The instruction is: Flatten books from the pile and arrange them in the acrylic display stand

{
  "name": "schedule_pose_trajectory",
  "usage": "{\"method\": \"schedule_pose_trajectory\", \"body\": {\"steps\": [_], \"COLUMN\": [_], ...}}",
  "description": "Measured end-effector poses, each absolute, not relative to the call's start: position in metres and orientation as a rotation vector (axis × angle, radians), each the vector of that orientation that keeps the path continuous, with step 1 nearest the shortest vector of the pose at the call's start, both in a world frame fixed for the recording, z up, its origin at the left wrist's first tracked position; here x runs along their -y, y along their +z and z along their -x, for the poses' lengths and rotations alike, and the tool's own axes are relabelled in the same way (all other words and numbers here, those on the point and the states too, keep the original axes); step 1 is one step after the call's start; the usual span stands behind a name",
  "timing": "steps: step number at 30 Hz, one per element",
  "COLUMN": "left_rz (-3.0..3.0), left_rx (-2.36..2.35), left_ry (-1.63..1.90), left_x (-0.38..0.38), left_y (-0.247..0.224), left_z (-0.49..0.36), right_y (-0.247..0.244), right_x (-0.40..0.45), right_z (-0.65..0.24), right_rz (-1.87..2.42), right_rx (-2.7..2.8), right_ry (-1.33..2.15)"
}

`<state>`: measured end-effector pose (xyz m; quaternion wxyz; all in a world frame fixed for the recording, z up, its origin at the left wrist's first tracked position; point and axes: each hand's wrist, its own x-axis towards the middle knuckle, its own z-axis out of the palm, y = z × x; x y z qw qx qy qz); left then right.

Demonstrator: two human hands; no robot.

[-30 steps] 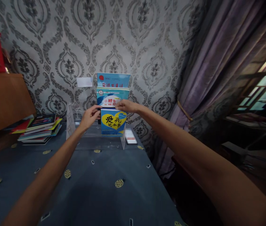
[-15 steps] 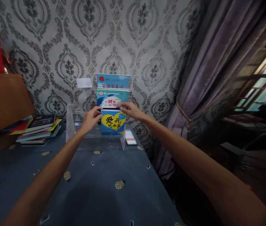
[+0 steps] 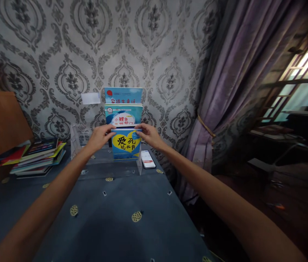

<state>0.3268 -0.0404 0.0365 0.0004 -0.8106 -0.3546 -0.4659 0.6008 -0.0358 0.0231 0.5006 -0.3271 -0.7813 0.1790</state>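
A blue book with a yellow heart on its cover (image 3: 126, 148) stands upright at the front right of a clear stepped plastic rack (image 3: 99, 169). My left hand (image 3: 100, 136) pinches its upper left corner, thumb in front and fingers over the top edge. At the upper right corner, my right hand (image 3: 150, 135) grips it the same way. Just behind and higher stands a light-blue book with a white oval and red title (image 3: 123, 112). Another blue book with red lettering (image 3: 123, 95) rises at the back, its lower part hidden.
A phone (image 3: 148, 159) lies right of the rack, its screen partly pixelated. Several books and booklets are stacked in an untidy pile (image 3: 38, 158) on the left, beside a brown wooden box-like piece (image 3: 1, 120). The patterned blue tablecloth (image 3: 110, 225) ends at the right, near a purple curtain (image 3: 224, 72).
The view has shifted, so the scene sits slightly further left. My right fingertips have come down to the front book's top edge, uncovering more of the title behind. The books stay in place.
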Motion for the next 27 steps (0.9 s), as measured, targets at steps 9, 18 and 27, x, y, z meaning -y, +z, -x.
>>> {"method": "schedule_pose_trajectory", "body": {"steps": [9, 18, 27], "left_rz": [2.586, 2.605, 2.694], "left_rx": [1.155, 1.113, 1.145], "left_ry": [-1.529, -1.432, -1.379], "left_x": [0.038, 0.037, 0.034], "left_y": [0.036, 0.032, 0.027], "left_z": [-0.328, -0.327, -0.326], "right_y": [0.019, 0.014, 0.018], "right_x": [0.029, 0.032, 0.034], "right_z": [-0.600, -0.599, -0.600], "right_rz": [0.746, 0.768, 0.760], "right_rx": [1.859, 1.868, 1.892], "right_ry": [0.482, 0.315, 0.101]}}
